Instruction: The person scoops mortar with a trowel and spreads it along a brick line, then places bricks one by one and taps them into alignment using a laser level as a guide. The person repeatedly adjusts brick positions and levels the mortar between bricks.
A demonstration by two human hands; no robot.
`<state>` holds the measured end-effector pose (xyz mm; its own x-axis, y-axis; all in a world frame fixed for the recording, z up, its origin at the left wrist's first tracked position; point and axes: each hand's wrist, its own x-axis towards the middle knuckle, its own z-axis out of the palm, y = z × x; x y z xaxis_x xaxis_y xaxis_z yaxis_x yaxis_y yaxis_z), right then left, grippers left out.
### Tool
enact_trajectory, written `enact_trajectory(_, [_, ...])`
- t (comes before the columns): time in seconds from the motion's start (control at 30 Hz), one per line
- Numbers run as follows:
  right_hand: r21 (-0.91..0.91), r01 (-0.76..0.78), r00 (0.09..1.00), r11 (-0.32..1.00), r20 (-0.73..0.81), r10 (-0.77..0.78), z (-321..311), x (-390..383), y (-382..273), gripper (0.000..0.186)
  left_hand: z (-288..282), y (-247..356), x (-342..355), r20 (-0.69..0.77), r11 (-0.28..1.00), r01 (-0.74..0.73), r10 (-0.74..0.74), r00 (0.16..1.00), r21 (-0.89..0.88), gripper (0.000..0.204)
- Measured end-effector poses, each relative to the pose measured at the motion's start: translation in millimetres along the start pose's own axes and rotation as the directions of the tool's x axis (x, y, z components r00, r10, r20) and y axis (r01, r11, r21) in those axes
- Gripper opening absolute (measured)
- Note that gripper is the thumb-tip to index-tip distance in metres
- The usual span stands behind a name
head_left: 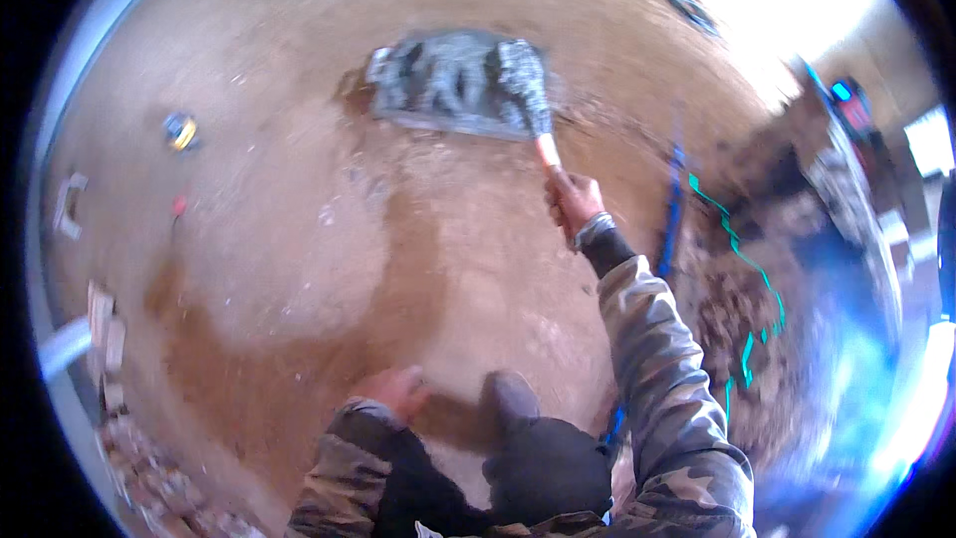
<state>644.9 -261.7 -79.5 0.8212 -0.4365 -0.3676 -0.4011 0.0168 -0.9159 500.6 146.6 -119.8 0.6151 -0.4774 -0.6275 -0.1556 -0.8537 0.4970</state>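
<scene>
right hand: fingers wrapped around handle of grey-smeared trowel-like tool | tool head: beyond the fingers, far and slightly left, at right end of mortar-laden tray on dirt floor | left hand: near, left; blurred, cannot tell whether fingers are curled

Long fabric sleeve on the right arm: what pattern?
Camouflage; the long sleeve shows best in the head view.

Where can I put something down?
Bare brown dirt lies between the yellow-and-black gadget and lumpy grey heap, and between that heap and the left hand. It's crowded where the right hand holds a grey-coated tool, and around the blue tube and thin green strip.
</scene>
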Motion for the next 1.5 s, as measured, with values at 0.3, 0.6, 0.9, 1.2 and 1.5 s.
enact_trajectory(0.3, [0.063, -0.168, 0.920, 0.984, -0.348, 0.179, -115.7, -308.9, 17.0, 0.046, 128.4, 183.9, 1.4, 0.364, 0.754, -0.652, 0.631, 0.686, -0.078, 0.050])
enact_trajectory(0.6, [0.335, -0.196, 0.593, 0.922, -0.708, 0.383, -128.5, -609.4, 98.8, 0.042, 182.7, 214.4, -63.2, 0.638, 0.389, -0.919, 0.690, 0.342, 0.073, 0.046])
enact_trajectory(0.9, [0.637, 0.137, 0.121, 0.759, -0.771, 0.625, -60.3, -852.6, 273.4, 0.040, 219.0, 257.2, -130.6, 0.831, 0.406, -0.914, 0.508, 0.228, 0.003, 0.051])
enact_trajectory(1.2, [0.683, 0.372, -0.170, 0.629, -0.616, 0.769, 67.5, -1052.8, 491.4, 0.032, 248.8, 231.2, -234.6, 0.763, 0.458, -0.887, 0.553, 0.334, 0.056, 0.037])
enact_trajectory(1.5, [0.667, 0.320, -0.360, 0.673, -0.571, 0.738, 24.8, -1156.5, 609.6, 0.030, 278.3, 255.9, -341.5, 0.736, 0.479, -0.865, 0.530, 0.420, 0.149, 0.037])
